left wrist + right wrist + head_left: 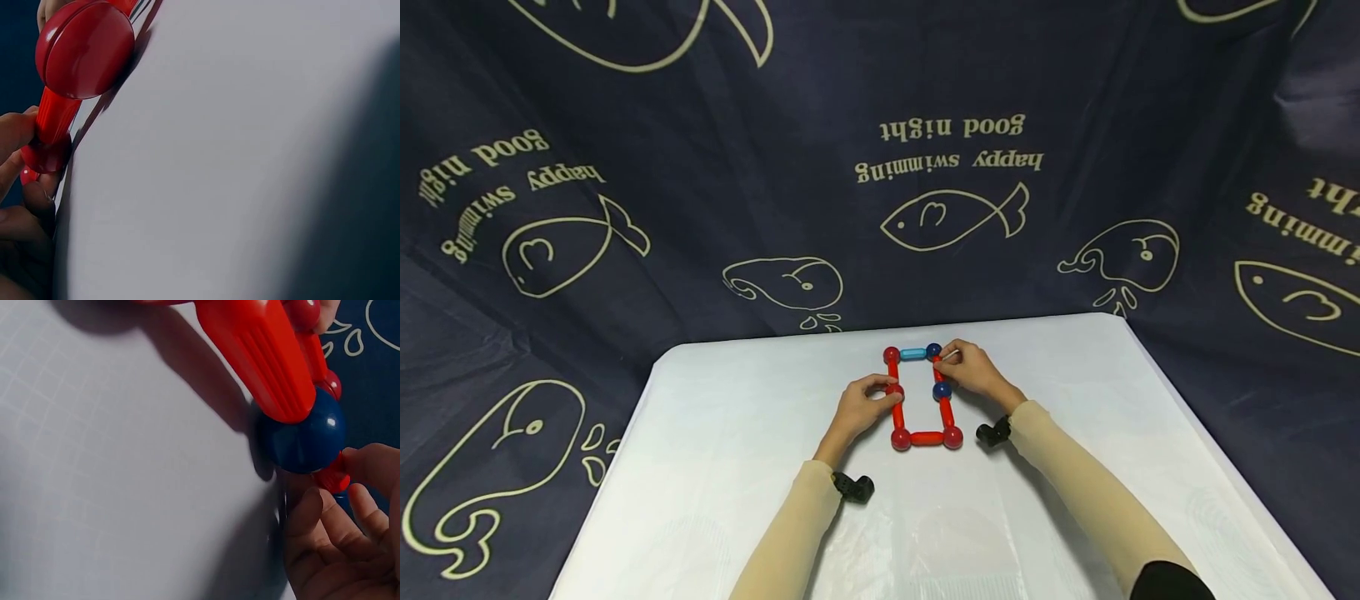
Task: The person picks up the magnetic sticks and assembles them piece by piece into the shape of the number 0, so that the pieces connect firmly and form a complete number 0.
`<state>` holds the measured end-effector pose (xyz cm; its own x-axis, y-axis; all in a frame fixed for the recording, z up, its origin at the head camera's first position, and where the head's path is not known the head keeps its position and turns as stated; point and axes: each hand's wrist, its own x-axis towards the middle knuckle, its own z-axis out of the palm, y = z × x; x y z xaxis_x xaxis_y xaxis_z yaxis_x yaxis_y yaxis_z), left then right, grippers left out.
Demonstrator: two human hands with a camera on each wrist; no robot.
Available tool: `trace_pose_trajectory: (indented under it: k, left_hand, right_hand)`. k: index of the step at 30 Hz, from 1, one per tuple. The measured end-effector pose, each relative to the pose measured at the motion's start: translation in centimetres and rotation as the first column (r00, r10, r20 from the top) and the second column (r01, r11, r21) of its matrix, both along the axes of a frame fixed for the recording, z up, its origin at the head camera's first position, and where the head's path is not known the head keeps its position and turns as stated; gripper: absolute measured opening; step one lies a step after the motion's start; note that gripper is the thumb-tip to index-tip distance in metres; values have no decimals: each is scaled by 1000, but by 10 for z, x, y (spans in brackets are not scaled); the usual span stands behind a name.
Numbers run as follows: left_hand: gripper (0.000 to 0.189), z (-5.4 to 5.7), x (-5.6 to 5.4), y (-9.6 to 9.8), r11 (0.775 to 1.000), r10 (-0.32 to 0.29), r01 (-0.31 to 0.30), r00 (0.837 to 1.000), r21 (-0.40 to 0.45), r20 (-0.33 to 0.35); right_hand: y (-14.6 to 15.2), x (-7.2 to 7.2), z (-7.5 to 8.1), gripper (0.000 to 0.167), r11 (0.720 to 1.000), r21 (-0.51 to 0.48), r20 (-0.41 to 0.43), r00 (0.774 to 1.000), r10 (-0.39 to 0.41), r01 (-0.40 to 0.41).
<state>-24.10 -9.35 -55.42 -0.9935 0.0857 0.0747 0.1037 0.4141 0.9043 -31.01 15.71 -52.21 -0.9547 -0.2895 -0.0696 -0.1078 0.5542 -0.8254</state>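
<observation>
On the white table, red and blue balls joined by rods form an upright-looking rectangle as seen from the head. My left hand [863, 407] pinches the red ball [895, 390] midway along the left side; fingers hide part of it. With thumb and fingertips my right hand [972, 368] holds the red rod [334, 475] between a dark blue ball [933, 351] at the far corner and the blue ball [303, 434] nearer me. A light blue rod [913, 354] spans the far side, reaching a red ball [891, 355].
Red balls [901, 439] stand at the near corners, joined by a red rod [927, 438]. A dark curtain [790, 192] with whale and fish drawings hangs behind the white table [700, 467]. Black wrist cameras [854, 489] sit on both wrists.
</observation>
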Motion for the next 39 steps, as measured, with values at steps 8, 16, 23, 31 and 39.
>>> trace_pose_trajectory:
  k: [8, 16, 23, 31, 39]
  left_hand:
    - [26, -1, 1, -1, 1000, -6, 6, 1000, -11, 3]
    - [27, -4, 1, -1, 1000, 9, -8, 1000, -16, 16]
    - [28, -5, 0, 0, 1000, 15, -15, 1000, -8, 0]
    - [30, -5, 0, -2, 999, 50, -50, 999, -1, 13]
    - [32, -6, -1, -1, 998, 61, -61, 998, 0, 15]
  right_hand:
    - [0, 2, -2, 25, 1000, 9, 14, 999, -30, 30]
    - [-1, 4, -4, 25, 999, -29, 26, 999, -37, 38]
    - [-3, 4, -7, 27, 997, -57, 13, 999, -44, 45]
    - [-4, 2, -11, 29, 996, -61, 26, 998, -55, 57]
    - [-10, 10, -7, 60, 998, 53, 45, 999, -26, 24]
